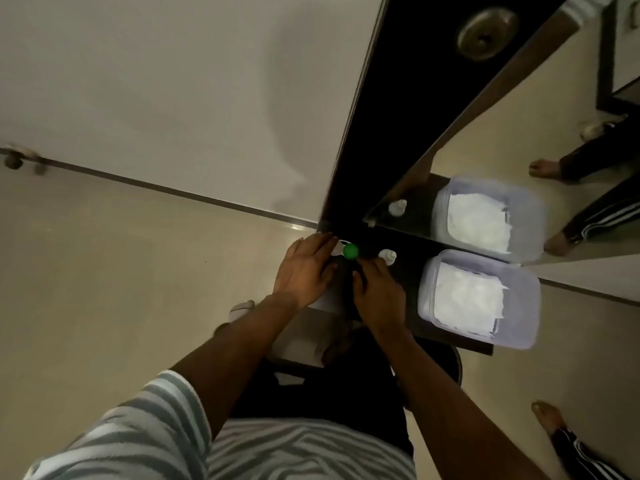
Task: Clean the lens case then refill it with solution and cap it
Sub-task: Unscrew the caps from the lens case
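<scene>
The lens case (338, 247) lies on the dark shelf (408, 268) near its left end, white with a green cap (350, 250) on its right well. My left hand (306, 271) rests flat over the case's left part and steadies it, hiding that side. My right hand (377, 292) sits just below and right of the green cap, fingers curled, fingertips close to the cap; whether it holds anything is hidden. A small white solution bottle (388, 257) stands just right of the case, beyond my right fingers.
A translucent lidded box of white tissues (478, 299) fills the shelf's right part. A mirror (519, 150) behind the shelf reflects the box and bottle. A dark stool (446, 362) is below the shelf. Another person's foot (547, 415) stands at the lower right.
</scene>
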